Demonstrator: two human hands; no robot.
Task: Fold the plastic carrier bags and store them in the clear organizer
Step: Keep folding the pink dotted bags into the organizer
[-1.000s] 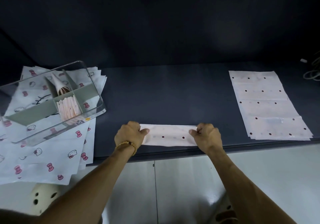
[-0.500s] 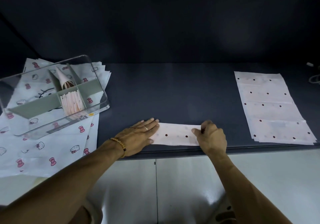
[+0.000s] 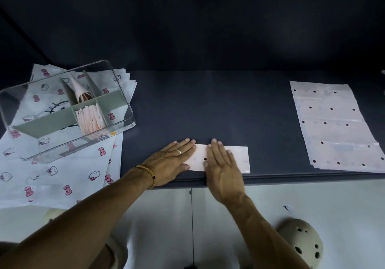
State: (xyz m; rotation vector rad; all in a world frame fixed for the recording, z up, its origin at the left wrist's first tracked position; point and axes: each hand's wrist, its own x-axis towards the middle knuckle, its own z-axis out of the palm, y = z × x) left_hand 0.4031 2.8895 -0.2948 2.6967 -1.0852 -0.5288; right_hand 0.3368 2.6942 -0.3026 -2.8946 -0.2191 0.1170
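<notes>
Head view, reading from the left: a stack of white carrier bags printed with cat faces and pink bows lies spread over the left end of the dark table, and the clear organizer sits on top of that stack, its grey dividers forming compartments; one holds a row of folded pink bags standing on edge, and a cone-shaped folded bag stands in the compartment behind. Near the table's front edge, at centre, lies the bag being folded, already reduced to a narrow pale strip with a dark dot showing. The left hand, wearing a ring and a bead bracelet, lies flat with straight fingers pressing the strip's left end; it grips nothing. The right hand is also flat, fingers straight and together, pressing the strip just beside the left hand, while the strip's right end lies uncovered. Well apart to the right waits a flat pile of pink dotted bags. The step appears to be smoothing the strip: it is best done by anchoring with the left palm and sweeping the right one outward along the length, pushing trapped air out so the crease stays sharp and the slippery plastic does not spring open.
</notes>
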